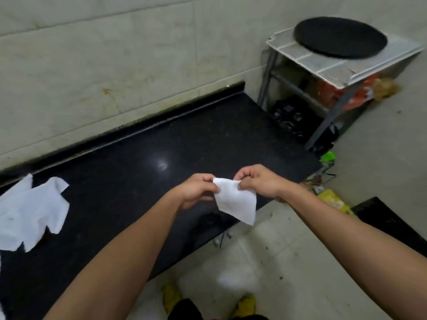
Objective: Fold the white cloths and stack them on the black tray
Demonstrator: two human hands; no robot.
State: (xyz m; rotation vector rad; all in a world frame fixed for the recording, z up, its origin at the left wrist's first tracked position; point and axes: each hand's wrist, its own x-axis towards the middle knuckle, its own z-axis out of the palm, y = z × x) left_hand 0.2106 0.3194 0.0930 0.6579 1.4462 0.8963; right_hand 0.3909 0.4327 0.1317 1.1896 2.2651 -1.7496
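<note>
A small folded white cloth (236, 200) hangs in the air above the front right corner of the black counter (129, 162). My left hand (196, 190) pinches its top left corner and my right hand (258, 181) pinches its top right edge. A loose pile of white cloths (30, 211) lies on the counter at the far left. The round black tray (339, 36) sits bare on a white grid rack at the upper right, well beyond both hands.
The white grid rack (323, 65) stands on a metal frame with bags and boxes beneath it. Clutter, with a yellow packet (332, 199), lies on the floor right of the counter. A tiled wall backs the counter. My yellow shoes (245, 303) show at the bottom.
</note>
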